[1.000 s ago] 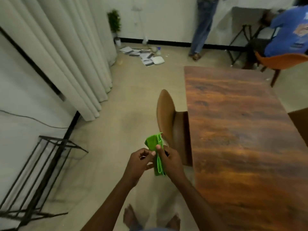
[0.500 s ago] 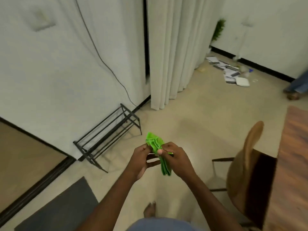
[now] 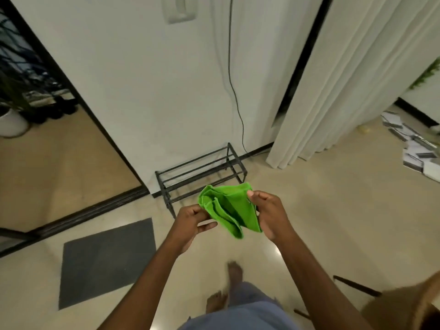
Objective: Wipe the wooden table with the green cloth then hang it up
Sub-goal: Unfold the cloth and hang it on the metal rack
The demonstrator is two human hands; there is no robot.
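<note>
The green cloth [image 3: 228, 208] is folded into several layers and held in front of me at waist height. My left hand [image 3: 190, 217] pinches its left edge. My right hand [image 3: 266, 210] grips its right side, thumb on top. Both hands pull the folds apart, so the layers gape open. The cloth hangs just above the near end of a low black metal rack [image 3: 200, 175] that stands on the floor against the white wall. The wooden table is out of view.
A dark grey mat [image 3: 104, 260] lies on the floor at the left. Cream curtains [image 3: 352, 79] hang at the right, with scattered papers [image 3: 414, 148] beyond. A black cable [image 3: 232, 75] runs down the wall. A brown chair [image 3: 404, 306] is at the lower right. My bare feet [image 3: 226, 289] show below.
My view has swung left, away from the table and towards the wall and rack. The cloth, earlier pressed flat between my hands, is now spread open between them.
</note>
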